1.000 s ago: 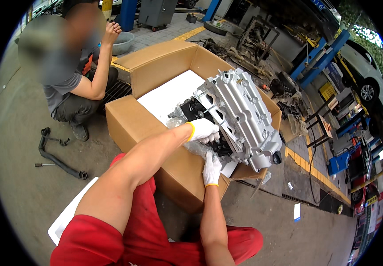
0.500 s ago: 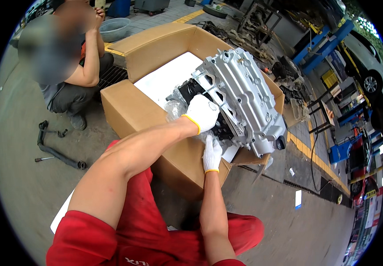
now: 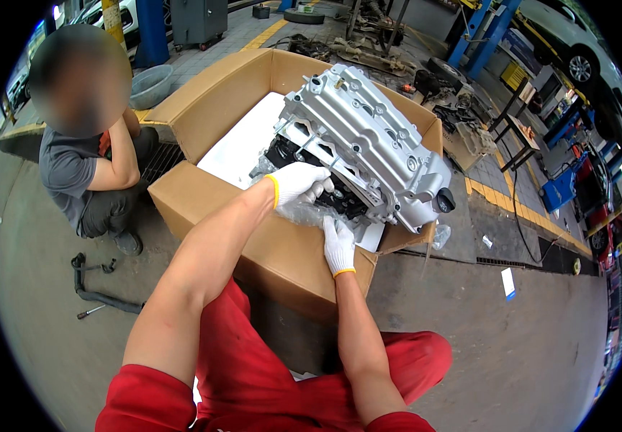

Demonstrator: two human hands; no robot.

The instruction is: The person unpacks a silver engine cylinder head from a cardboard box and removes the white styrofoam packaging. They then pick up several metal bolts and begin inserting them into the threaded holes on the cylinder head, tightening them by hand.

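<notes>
Head view: silver-and-black metal engine (image 3: 372,144) sits tilted in an open brown cardboard box (image 3: 214,205), just beyond the fingers of both hands. White-gloved, yellow-cuffed left hand (image 3: 299,183): fingers curled; cannot tell whether clamped on anything. Matching gloved right hand (image 3: 339,248): fingers at crumpled clear plastic film (image 3: 298,213), grip cannot be told

One head-worn fisheye camera looks down from near above the hands (image 3: 299,184) and open carton (image 3: 293,253).
</notes>
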